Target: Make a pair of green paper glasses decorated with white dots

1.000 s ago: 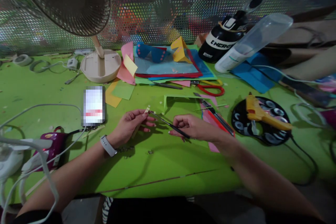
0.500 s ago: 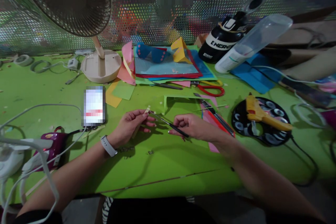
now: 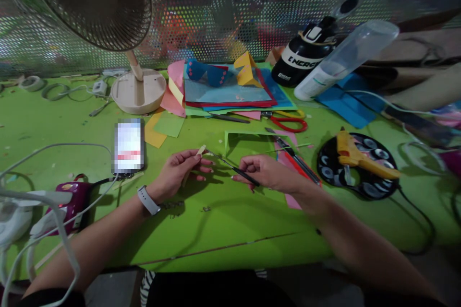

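Observation:
A small strip of pale yellow paper [image 3: 202, 149] is pinched between the thumb and forefinger of my left hand [image 3: 183, 168], its other fingers loosely spread. My right hand [image 3: 259, 171] grips a slim tool [image 3: 245, 175] with a black handle and thin metal end; whether it is tweezers or scissors I cannot make out. Its metal tip points left and lies right beside the strip. Behind my right hand stands a folded light green paper [image 3: 248, 133]. A red-and-black cutter-like tool [image 3: 298, 160] lies on pink paper near my right wrist.
Blue paper sunglasses [image 3: 207, 73] and a folded yellow paper [image 3: 247, 69] rest on stacked coloured sheets. Red-handled scissors [image 3: 290, 123] lie in front. A yellow glue gun [image 3: 363, 158] sits on a black plate at right. A phone [image 3: 128, 146], fan [image 3: 139, 91] and white cables are at left.
The tool's tip has shifted slightly right, from against the paper strip to just beside it. The strip has tilted a little. Both hands stay almost in place.

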`<state>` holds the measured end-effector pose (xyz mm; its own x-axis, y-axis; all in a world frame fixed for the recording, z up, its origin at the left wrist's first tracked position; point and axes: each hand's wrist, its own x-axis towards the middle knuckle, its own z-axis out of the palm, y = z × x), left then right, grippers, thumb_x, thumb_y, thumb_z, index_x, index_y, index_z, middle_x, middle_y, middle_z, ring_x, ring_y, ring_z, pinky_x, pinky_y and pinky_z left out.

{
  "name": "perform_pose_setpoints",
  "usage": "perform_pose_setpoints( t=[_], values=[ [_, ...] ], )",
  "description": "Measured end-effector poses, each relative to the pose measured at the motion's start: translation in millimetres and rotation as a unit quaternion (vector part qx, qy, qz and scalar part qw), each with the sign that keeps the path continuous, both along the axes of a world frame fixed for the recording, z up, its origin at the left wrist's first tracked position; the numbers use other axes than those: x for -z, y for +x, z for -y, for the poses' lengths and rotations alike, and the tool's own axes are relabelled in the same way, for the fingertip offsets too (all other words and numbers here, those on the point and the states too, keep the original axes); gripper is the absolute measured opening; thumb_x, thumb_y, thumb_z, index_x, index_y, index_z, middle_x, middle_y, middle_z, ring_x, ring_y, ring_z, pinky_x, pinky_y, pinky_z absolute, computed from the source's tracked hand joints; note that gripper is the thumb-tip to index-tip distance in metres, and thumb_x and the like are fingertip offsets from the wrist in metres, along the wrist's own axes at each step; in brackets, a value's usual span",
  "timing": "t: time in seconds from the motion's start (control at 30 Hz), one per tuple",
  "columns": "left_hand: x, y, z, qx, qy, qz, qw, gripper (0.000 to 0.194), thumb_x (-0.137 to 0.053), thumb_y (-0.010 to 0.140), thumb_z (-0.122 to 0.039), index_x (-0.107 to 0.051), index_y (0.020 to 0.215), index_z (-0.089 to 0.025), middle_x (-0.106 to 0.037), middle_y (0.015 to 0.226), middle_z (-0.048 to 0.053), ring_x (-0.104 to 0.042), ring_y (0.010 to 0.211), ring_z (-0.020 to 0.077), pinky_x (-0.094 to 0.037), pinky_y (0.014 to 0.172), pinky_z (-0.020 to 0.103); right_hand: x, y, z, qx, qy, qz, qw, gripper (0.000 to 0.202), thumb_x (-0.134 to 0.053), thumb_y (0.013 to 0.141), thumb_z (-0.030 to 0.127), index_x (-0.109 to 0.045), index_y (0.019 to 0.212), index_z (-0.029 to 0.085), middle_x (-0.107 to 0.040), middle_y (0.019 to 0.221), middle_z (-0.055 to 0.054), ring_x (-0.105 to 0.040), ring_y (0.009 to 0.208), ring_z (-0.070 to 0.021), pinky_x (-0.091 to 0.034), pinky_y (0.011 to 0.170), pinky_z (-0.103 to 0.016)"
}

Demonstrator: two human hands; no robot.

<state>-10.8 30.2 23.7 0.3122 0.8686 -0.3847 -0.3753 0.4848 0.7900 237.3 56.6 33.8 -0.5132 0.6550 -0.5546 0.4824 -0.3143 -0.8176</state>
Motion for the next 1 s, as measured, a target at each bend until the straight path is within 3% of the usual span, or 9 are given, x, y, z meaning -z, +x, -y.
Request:
perform_pose_setpoints(
  t=[0.27, 0.8, 1.0],
  values=[
    [3.8, -0.7, -0.9, -0.016, 0.004, 0.005, 1.000, 0.014, -0.060, 0.092, -0.016, -0.068, 0.102, -0.013, -0.075, 0.097, 0.010, -0.072, 0.078, 0.0143, -0.056, 0.060, 0.021, -5.9, -4.7, 1.7, -0.017, -0.016, 0.012, 1.000, 0.048, -0.077, 0.063, 0.061, -0.053, 0.074, 0.020, -0.058, 0.059, 0.003, -0.051, 0.050, -0.0091, -0.037, 0.047, -0.025],
    [2.4, -0.2, 1.3, 0.010, 0.008, 0.002, 1.000, 0.011, -0.063, 0.090, -0.019, -0.067, 0.098, -0.012, -0.075, 0.095, 0.008, -0.071, 0.076, 0.0125, -0.056, 0.061, 0.021, -0.4, -7.1, 4.2, -0.004, -0.038, -0.013, 0.999, 0.046, -0.082, 0.061, 0.054, -0.052, 0.073, 0.020, -0.055, 0.062, 0.004, -0.053, 0.053, -0.0088, -0.041, 0.051, -0.024],
    [2.2, 0.0, 1.2, 0.009, 0.004, 0.011, 1.000, 0.009, -0.063, 0.090, -0.016, -0.067, 0.097, -0.011, -0.075, 0.092, 0.008, -0.071, 0.076, 0.0128, -0.057, 0.060, 0.020, 1.7, -4.6, 3.1, -0.013, -0.030, -0.013, 0.999, 0.043, -0.079, 0.066, 0.052, -0.055, 0.076, 0.018, -0.057, 0.063, 0.004, -0.053, 0.054, -0.0080, -0.040, 0.052, -0.023]
  ],
)
